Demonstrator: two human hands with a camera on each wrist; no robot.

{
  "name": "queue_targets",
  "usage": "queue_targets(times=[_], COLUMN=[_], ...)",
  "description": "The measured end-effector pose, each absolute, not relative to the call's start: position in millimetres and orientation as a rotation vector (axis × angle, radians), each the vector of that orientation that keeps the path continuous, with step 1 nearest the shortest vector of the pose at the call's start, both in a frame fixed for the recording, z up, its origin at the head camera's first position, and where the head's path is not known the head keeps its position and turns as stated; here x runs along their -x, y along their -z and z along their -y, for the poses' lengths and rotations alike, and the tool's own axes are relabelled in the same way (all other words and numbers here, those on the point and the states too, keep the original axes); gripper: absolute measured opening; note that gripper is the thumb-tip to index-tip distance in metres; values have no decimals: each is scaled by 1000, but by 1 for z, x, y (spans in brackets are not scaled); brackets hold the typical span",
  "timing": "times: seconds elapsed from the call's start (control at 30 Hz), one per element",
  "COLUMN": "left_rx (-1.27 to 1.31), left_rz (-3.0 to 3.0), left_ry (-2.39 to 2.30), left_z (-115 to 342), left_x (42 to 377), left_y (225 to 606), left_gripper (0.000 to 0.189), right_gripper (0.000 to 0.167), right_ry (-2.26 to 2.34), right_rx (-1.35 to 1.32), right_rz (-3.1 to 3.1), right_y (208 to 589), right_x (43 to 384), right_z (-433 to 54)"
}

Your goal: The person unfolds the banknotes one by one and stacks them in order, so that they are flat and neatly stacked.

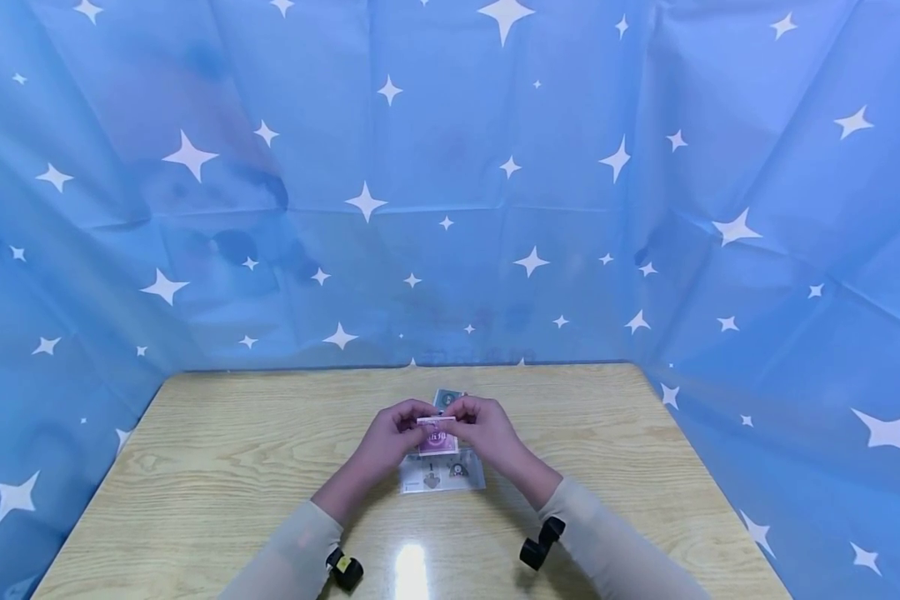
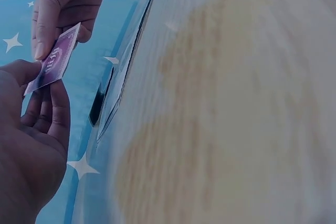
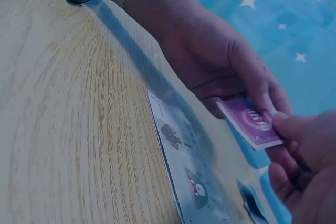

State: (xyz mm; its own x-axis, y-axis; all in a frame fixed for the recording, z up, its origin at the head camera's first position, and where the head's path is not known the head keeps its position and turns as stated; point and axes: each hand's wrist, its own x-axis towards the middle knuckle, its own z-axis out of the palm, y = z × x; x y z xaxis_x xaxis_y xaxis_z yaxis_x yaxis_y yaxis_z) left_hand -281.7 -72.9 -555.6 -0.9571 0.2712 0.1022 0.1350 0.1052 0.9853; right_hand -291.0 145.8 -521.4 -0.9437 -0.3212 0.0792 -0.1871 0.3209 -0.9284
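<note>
Both hands hold a small purple banknote (image 1: 439,442) with pale characters and a white edge, in the middle of the table. At its left side, my left hand (image 1: 392,435) pinches it between thumb and fingers. My right hand (image 1: 487,433) pinches the other side, its thumb lying over the printed face (image 3: 251,121). Beneath and nearer to me lies a pale sheet (image 1: 442,475) with small grey pictures, flat on the wood. A dark green note-like piece (image 1: 448,399) shows just beyond the fingertips, partly hidden by the hands.
The wooden table (image 1: 255,450) reaches back to a blue curtain (image 1: 450,167) with white stars. Each sleeve carries a black camera mount, the left one (image 1: 345,570) and the right one (image 1: 542,543), close above the tabletop. Light glares on the near wood.
</note>
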Motion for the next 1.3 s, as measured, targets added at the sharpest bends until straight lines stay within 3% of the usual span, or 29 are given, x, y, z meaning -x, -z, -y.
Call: queue_targets(times=[1.0,1.3], left_rx=[-488,-518], left_rz=[-2345,-2372], left_ry=[-1885,-1885], left_z=[76,81], left_x=[279,280], left_y=[554,553], left_gripper=[18,27], right_gripper=[4,9], right_ry=[1714,1768], right_rx=[407,372], right_rz=[-2525,-2457], right_y=[517,510], right_x=[283,280], right_z=[-153,-155])
